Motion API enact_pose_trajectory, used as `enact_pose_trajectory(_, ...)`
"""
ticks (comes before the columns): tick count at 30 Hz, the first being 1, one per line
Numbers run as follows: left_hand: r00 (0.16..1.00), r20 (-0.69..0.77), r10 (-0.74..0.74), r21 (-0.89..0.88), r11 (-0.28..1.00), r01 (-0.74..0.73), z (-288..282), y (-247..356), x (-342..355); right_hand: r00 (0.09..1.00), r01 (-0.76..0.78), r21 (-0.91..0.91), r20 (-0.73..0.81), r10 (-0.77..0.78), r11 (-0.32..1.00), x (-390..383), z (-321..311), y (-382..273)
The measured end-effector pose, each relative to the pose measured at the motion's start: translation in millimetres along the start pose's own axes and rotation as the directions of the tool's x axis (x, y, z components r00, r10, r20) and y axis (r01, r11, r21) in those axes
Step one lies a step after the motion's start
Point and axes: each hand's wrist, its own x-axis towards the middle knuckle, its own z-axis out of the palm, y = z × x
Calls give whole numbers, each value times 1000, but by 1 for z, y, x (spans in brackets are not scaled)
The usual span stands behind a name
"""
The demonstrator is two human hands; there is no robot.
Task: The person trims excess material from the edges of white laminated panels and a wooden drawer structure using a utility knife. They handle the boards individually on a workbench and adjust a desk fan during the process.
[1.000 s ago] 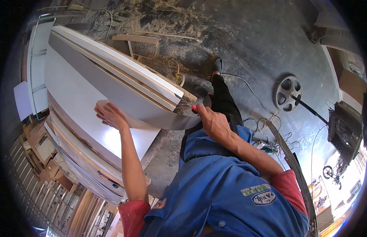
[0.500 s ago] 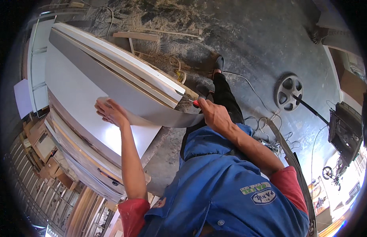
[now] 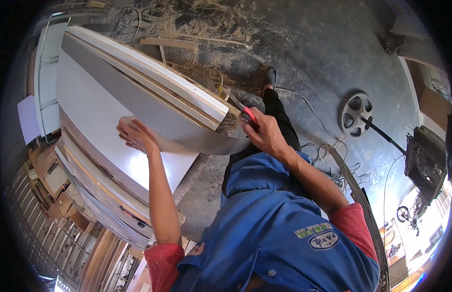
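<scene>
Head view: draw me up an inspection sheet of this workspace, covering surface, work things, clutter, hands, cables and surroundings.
Surface: white panel, with a bright reflection near its close end.
Work things: long grey strip lying partly on the panel, its near end curving out past it; red-handled tool with a thin blade.
Clutter: sawdust and wooden strips on the floor.
Hands: right hand grips the tool, blade pointing away from the body; left hand at the grey strip's edge, grip unclear.
Cables: one cable across the floor; tangled cables right of the person.
Surroundings: spoked round base with a black pole, on the right.
</scene>
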Motion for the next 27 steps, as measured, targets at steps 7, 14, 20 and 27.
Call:
enact_pose_trajectory(7,1000,3,-26,-27,999,26,-3,6,0,980,194,-48,-25,-195,980,36,12,0)
enact_pose_trajectory(14,997,-63,-54,-39,998,51,-7,10,-3,974,217,-343,138,-179,914,22,-18,-18)
enact_pose_trajectory(20,989,-129,-73,-121,991,58,-12,20,-8,973,201,-554,212,-96,808,70,-81,-3)
enact_pose_trajectory(27,937,-202,-286,-10,957,290,-7,13,-8,991,108,-715,132,-18,690,133,-270,215)
